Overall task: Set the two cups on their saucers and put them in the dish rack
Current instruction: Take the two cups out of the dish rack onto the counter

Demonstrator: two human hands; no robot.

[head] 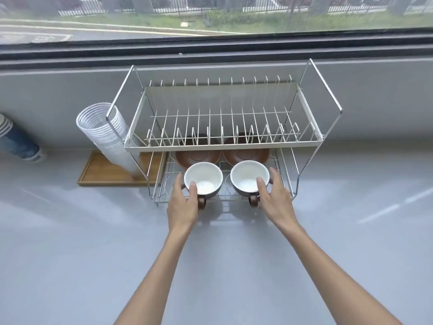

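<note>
Two cups stand side by side at the near edge of the dish rack's [311, 118] lower wire shelf, one at each hand. The left cup [203, 178] is at the fingertips of the left hand [184, 205]; the right cup [249, 177] is at the fingertips of the right hand [274, 199].

Both forearms extend from the near edge toward the rack, roughly parallel and converging slightly. Each hand is palm-down with fingers curved in a narrow grasp around its cup. On the left hand, one finger lies over the near rim into the bowl and another reaches along the cup's left wall. On the right hand, one finger lies over the near rim and another extends along the cup's right wall. Whether the cups are lifted or resting on the shelf cannot be determined.

Each cup is round, white inside, with a dark grey-brown exterior and a brown handle pointing toward the near side. Both are upright and empty. Two brown saucers, the left saucer [187, 157] and the right saucer [250, 154], lie flat on the same lower shelf just beyond the cups, partly hidden under the upper tier. The rack stands on a grey counter [70, 254].
</note>
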